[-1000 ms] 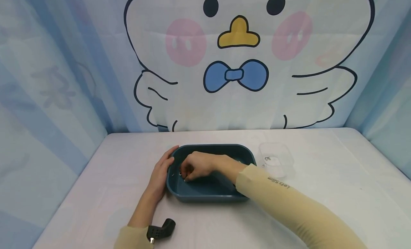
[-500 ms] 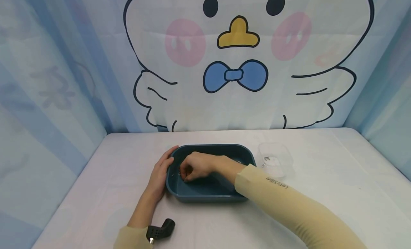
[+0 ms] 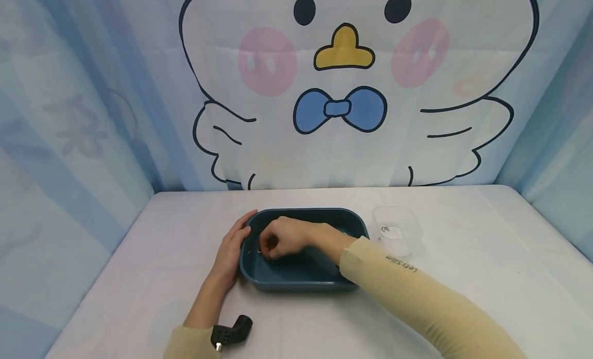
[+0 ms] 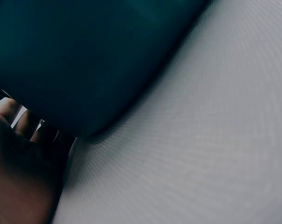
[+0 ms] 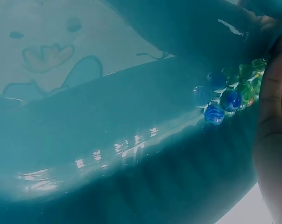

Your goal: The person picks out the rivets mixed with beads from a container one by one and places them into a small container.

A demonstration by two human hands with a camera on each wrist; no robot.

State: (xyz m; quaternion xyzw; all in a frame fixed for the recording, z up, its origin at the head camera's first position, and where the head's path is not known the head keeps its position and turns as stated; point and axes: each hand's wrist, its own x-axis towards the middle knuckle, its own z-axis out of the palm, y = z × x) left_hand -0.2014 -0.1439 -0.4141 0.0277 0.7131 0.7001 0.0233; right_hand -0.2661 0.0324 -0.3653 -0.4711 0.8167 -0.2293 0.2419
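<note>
My right hand (image 3: pixel 286 238) reaches down into the teal plastic basin (image 3: pixel 310 286), fingers curled and thumb tip meeting the fingertips. It pinches a marble that the fingers mostly hide. Beside the hand, in the right wrist view, lie several glass marbles (image 5: pixel 214 114), some blue and swirled, others green. One small shiny marble (image 3: pixel 259 251) shows left of the fingertips in the head view. My left hand (image 3: pixel 228 253) rests along the outside of the basin's left end, fingers extended, thumb at the rim. In the left wrist view its fingers (image 4: pixel 26 123) lie against the basin's outer wall.
A clear plastic box (image 3: pixel 407 225) stands right of the basin, with a few small shiny things in its near-left part. White cloth covers the table (image 3: pixel 468 256). A printed curtain (image 3: pixel 338 158) hangs behind. My right sleeve (image 3: pixel 417 292) crosses the basin's right side.
My right hand has shifted very slightly up and drawn its fingertips together. A glint by the thumb a second ago is out of sight now. The left hand and basin stay put.
</note>
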